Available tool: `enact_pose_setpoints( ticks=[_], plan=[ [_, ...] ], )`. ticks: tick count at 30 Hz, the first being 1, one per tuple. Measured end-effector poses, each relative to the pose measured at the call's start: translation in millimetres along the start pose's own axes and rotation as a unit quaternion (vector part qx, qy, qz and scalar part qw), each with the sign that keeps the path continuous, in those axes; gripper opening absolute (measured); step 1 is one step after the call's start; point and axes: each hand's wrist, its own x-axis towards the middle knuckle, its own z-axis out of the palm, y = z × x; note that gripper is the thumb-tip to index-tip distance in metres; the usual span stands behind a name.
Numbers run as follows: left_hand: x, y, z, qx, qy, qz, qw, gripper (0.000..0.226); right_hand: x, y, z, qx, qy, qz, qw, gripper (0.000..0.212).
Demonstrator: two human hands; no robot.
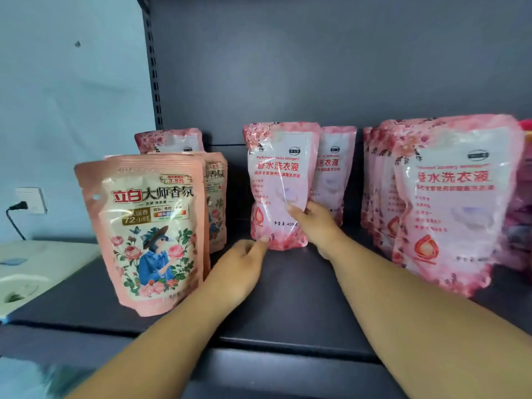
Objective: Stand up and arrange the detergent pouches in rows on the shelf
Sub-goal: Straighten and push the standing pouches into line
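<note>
A pink floral detergent pouch [277, 182] stands upright in the middle of the dark shelf [288, 298]. My right hand [316, 223] grips its right edge, thumb across the front. My left hand [244, 263] touches its lower left corner with the fingertips. Another pink pouch [335, 171] stands just behind it. On the left stand salmon pouches with a rose picture [149, 231], one more behind them [216, 197] and a pink one at the back [169, 141]. A row of several pink pouches [449, 205] stands on the right.
The shelf's dark back panel [316, 67] rises behind the pouches, with a slotted upright [154, 82] at its left. Left of the shelf are a pale wall, a socket with a plug [27, 201] and a white surface [34, 269]. Darker pink packs [518, 226] sit far right.
</note>
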Motion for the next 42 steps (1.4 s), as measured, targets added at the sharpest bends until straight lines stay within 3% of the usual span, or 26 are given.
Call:
enact_pose_setpoints(
  ticks=[4,6,9,12,14,20,26,32,37,42],
  plan=[
    [38.8,8.8,20.3,-0.16,-0.014,-0.082,0.984,0.071,-25.9,-4.5,-28.7,0.078,-0.009,0.016,0.997,0.028],
    [52.6,16.7,34.6,-0.244,-0.012,-0.08,0.966,0.079,-32.7,-3.1,-37.0,0.109,0.004,0.022,0.994,0.021],
    [62.8,27.2,57.4,-0.311,-0.033,-0.062,0.948,0.069,-36.4,2.3,-43.9,0.143,0.039,0.026,0.989,0.015],
    [70.6,33.4,76.0,-0.358,-0.017,-0.051,0.932,0.058,-28.0,4.2,-46.4,0.199,0.076,0.033,0.977,0.028],
    [78.9,37.5,85.9,-0.355,0.022,-0.057,0.933,0.053,-18.0,2.5,-46.1,0.213,0.104,0.026,0.971,0.035],
    [91.6,54.9,99.6,-0.36,0.061,-0.032,0.931,0.044,10.9,5.1,-38.1,0.19,0.217,0.001,0.957,0.029],
    [105.7,51.9,116.8,-0.364,0.055,-0.016,0.93,0.043,30.8,27.0,-34.9,0.14,0.267,0.009,0.953,0.031],
    [112.5,46.0,116.1,-0.367,0.041,-0.008,0.929,0.043,35.3,28.8,-42.4,0.135,0.192,0.059,0.97,0.038],
    [112.9,44.4,112.4,-0.358,0.026,0.004,0.933,0.04,33.0,29.1,-41.0,0.113,0.188,0.056,0.974,0.036],
    [105.5,39.0,99.8,-0.235,0.029,-0.021,0.971,0.049,14.0,21.6,-47.5,0.034,0.186,0.079,0.979,0.043]
  ],
)
